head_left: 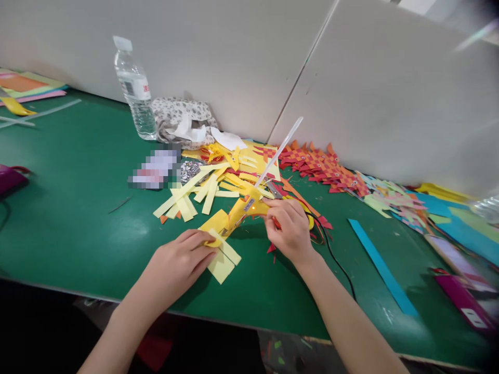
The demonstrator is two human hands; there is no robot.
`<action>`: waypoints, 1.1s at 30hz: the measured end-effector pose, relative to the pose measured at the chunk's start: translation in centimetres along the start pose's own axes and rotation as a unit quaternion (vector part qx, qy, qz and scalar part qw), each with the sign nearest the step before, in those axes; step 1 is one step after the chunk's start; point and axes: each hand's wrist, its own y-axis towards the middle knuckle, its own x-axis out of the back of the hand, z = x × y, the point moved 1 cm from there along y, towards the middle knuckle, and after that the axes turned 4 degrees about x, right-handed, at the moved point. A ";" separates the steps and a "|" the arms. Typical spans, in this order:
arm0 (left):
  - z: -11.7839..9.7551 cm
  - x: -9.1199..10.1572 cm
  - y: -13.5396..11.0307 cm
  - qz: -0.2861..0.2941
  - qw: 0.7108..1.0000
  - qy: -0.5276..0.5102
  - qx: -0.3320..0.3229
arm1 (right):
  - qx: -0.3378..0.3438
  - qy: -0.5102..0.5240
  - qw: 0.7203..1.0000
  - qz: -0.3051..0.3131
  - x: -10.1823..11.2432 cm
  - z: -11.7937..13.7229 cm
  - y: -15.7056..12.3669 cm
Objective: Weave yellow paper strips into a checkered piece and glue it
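My right hand (288,223) is wrapped round the handle of a yellow hot glue gun (255,203). A clear glue stick (281,148) sticks up out of its back end, and a black cord (337,259) trails off to the right. The gun's nozzle points down and left, close to the paper. My left hand (181,262) pinches a yellow paper piece made of strips (223,266), some pale and some deeper yellow. Whether the nozzle touches the paper I cannot tell. Behind both hands lies a loose heap of yellow paper strips (210,192).
A water bottle (134,93) stands by the wall beside a patterned cloth (183,111). Red-and-orange woven paper fish (319,166) are piled at the back right. A blue strip (382,265) lies on the green table (97,239). Scissors with yellow handles lie partly behind my right hand.
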 end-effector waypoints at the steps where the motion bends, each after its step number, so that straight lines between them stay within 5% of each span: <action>1: 0.0 0.0 0.0 0.000 1.000 0.000 0.001 | 0.000 0.001 1.000 0.000 0.0 0.0 0.0; 18: -0.1 0.0 0.0 0.008 1.000 -0.001 0.014 | 0.016 -0.024 0.999 0.017 0.1 -0.1 0.2; 33: -0.4 -0.1 0.1 0.031 0.996 0.073 0.032 | -0.215 -0.079 0.971 -0.068 -0.1 -1.4 -0.3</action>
